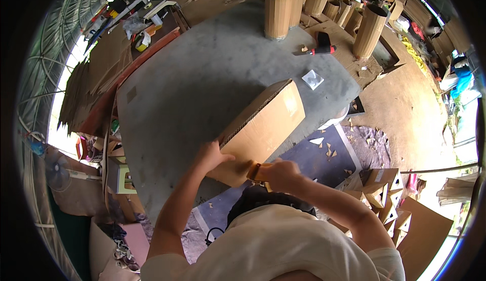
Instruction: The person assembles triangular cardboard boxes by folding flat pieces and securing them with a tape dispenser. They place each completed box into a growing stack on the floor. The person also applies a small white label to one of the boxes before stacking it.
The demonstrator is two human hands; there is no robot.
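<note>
A long brown cardboard box (271,124) stands on its edge, slanting across the near part of the grey table (167,98). A dark, rough corrugated edge runs along its top. My left hand (208,157) grips the near left end of the box, its thumb lying on the side that faces me. In my right hand (284,173) is an orange-yellow hand tool (256,171), held against the lower near part of that side. My fingers hide much of the tool, so its exact kind does not show.
Tall cardboard tubes (279,10) stand at the far right, beside a black-and-red tool (323,45). A small clear packet (313,80) lies beyond the box. Folded cardboard pieces (387,192) are piled at the right. Left stands a fan (58,173); cardboard scraps litter the floor mat (324,154).
</note>
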